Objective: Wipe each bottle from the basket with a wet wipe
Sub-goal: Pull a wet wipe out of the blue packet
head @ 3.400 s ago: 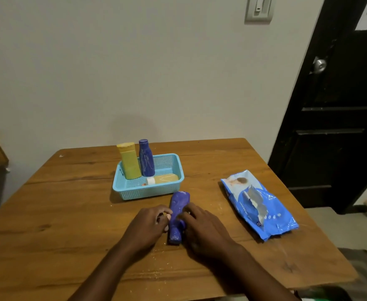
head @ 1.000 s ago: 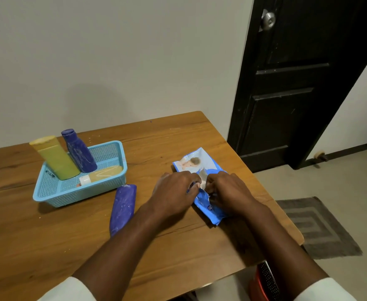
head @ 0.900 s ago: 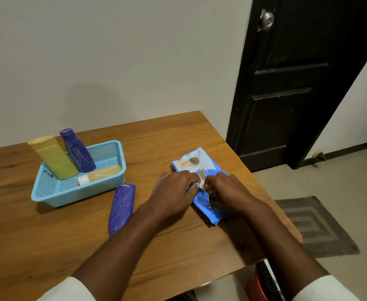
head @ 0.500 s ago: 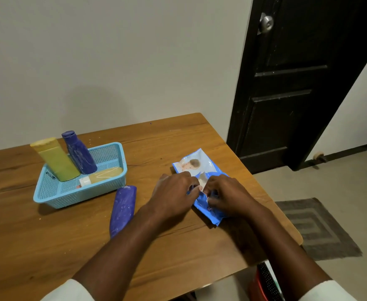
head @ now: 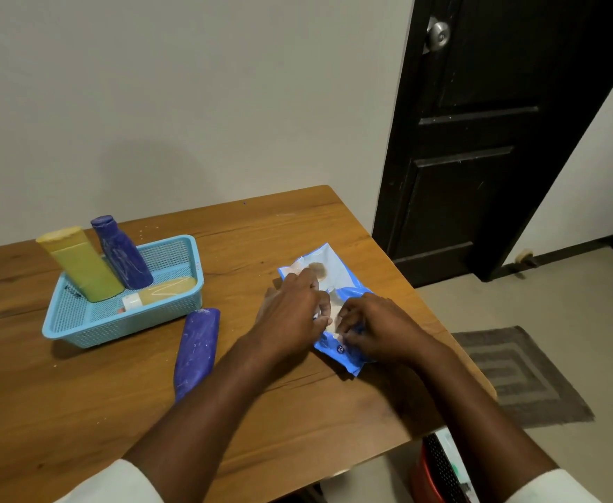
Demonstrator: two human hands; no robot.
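Observation:
A blue wet-wipe pack [head: 330, 270] lies near the table's right edge. My left hand [head: 292, 314] rests on its middle, fingers pinching at the opening flap. My right hand [head: 374, 328] grips the pack's near end. A dusty purple bottle [head: 196, 350] lies flat on the table, left of my hands. The light-blue basket [head: 80, 321] holds an upright yellow-green bottle [head: 80, 265], a leaning purple bottle [head: 121, 254] and a small amber bottle [head: 159, 290] lying on its side.
The wooden table [head: 61, 412] ends just right of the pack. A dark door [head: 479, 139] stands at the right, with a grey mat [head: 515, 375] on the floor. A red bin [head: 432, 477] sits under the table corner.
Both hands left the purple bottle lying on the table and went right to the wipe pack. Over the last second they only shift slightly at its opening.

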